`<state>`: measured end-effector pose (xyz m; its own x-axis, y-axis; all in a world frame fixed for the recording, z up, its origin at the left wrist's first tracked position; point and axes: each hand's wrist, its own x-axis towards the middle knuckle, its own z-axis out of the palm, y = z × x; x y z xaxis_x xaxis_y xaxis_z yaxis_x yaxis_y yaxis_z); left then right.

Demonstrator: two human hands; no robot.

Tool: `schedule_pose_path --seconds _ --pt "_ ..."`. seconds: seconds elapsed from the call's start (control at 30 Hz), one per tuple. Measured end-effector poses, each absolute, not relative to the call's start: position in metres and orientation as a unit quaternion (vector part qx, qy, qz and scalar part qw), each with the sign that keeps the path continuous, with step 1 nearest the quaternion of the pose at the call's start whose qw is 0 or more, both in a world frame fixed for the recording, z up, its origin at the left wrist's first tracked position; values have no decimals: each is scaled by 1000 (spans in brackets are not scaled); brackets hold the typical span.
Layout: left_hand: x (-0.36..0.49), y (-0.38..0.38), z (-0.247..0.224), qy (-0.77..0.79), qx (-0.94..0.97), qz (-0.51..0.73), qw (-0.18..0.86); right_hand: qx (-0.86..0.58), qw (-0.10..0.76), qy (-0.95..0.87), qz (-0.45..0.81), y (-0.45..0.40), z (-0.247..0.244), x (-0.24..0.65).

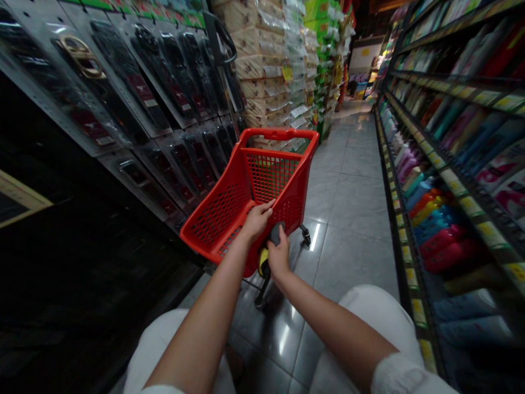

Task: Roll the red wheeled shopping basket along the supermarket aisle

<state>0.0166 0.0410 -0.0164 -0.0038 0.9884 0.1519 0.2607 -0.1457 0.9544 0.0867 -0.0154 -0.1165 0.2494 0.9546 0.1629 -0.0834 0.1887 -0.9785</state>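
A red plastic shopping cart (229,205) stands on the floor in front of me, its basket empty. My left hand (258,220) is closed over the upper rim of the cart's near right side. Beside it, outside the cart wall, my right hand (279,253) is closed on a dark grey rounded object (276,233). Just below and left of that hand is a yellow and black item (263,261), partly hidden by the fingers; whether it is joined to the grey object cannot be made out.
Packaged belts (139,82) hang on the left rack above a dark cabinet. Stacked tissue packs (262,71) rise behind the cart. Shelves of bottles (443,219) line the right side. A grey tiled aisle (353,164) runs between. My knees show at the bottom.
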Motion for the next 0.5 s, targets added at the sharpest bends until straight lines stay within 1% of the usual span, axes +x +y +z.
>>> schedule_pose_path --seconds 0.07,0.13,0.27,0.37,0.43,0.5 --pt "18 38 -14 515 592 472 401 -456 640 -494 373 2 -94 101" --pt "18 35 -12 508 595 472 406 -448 640 -516 352 10 -88 111" --pt "17 30 -9 525 602 462 386 -536 584 -462 397 5 -118 108" --pt "16 26 -7 527 605 456 385 -558 554 -441 433 5 -132 102" --pt "15 23 -5 525 606 454 388 -555 573 -443 408 12 -123 106" --pt "14 21 -4 525 606 451 391 -529 608 -472 358 25 -106 114"
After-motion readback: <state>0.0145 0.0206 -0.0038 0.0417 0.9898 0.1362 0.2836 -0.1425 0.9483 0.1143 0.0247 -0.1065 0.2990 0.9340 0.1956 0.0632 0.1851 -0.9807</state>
